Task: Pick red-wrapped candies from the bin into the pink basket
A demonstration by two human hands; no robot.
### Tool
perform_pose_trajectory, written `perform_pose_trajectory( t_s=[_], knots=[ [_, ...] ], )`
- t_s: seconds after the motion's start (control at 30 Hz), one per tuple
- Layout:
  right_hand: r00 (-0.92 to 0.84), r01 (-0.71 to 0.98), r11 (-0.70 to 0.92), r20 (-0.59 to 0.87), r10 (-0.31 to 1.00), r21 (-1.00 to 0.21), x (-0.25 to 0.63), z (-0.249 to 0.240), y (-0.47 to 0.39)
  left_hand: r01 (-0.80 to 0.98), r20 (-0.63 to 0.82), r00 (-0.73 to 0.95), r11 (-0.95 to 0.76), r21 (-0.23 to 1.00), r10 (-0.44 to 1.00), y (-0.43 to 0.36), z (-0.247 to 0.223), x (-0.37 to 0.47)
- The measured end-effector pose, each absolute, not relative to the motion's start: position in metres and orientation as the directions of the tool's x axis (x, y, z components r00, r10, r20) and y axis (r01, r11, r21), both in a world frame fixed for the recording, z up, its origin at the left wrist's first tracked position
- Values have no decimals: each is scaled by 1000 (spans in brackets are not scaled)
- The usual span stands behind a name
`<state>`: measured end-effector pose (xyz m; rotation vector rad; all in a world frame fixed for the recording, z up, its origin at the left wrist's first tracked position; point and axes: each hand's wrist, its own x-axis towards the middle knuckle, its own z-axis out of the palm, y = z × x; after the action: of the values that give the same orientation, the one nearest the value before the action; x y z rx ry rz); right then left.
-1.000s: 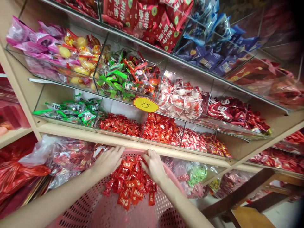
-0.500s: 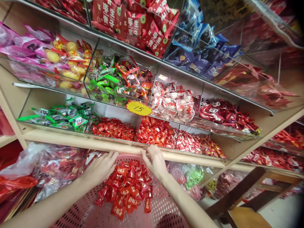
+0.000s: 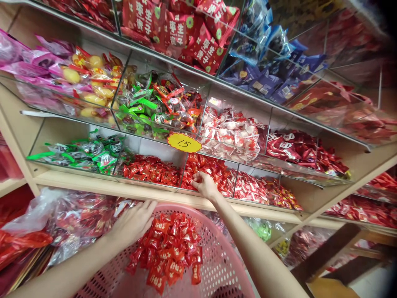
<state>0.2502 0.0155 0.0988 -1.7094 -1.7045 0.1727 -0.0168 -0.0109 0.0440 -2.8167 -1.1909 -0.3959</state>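
A pink perforated plastic basket point(image 3: 229, 252) holds a heap of red wrapped candies point(image 3: 169, 244). My left hand point(image 3: 136, 219) is closed over the far left part of the basket's rim, the thumb side hidden. My right hand point(image 3: 204, 185) is above the front edge of a clear lower bin point(image 3: 211, 191), close to the red wrapped candies point(image 3: 214, 167) in it. Its fingers are bent but apart, and I see nothing held in them.
Clear shelf bins hold green-wrapped candies point(image 3: 102, 155) and red-and-white candies point(image 3: 231, 128). A yellow tag point(image 3: 184, 142) marked 15 hangs on the shelf edge. Plastic bags point(image 3: 74, 211) lie below at left. A wooden stool point(image 3: 331, 248) stands at right.
My right hand has left the basket's rim and moved up to the red candy bin. My left hand stays at the rim. The view has shifted slightly.
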Motion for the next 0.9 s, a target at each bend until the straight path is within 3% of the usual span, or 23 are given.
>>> perform_pose_trajectory(
  t_s=[0.27, 0.43, 0.6, 0.73, 0.9],
  knots=[
    [126, 850, 137, 449, 885, -509, 248, 113, -5, 703, 270, 665, -706, 89, 696, -8, 40, -18],
    [-33, 903, 284, 606, 794, -323, 225, 114, -52, 668, 376, 648, -731, 137, 662, -8, 46, -16],
    [-238, 908, 373, 500, 833, -189, 190, 83, -99, 474, 503, 673, -838, 270, 542, -22, 66, -9],
    [-295, 896, 403, 429, 854, -187, 178, 59, -111, 361, 480, 721, -862, 355, 500, -29, 63, -5],
    [-311, 886, 425, 445, 840, -183, 179, 48, -112, 283, 398, 801, -869, 407, 447, -31, 49, -6]
  ],
)
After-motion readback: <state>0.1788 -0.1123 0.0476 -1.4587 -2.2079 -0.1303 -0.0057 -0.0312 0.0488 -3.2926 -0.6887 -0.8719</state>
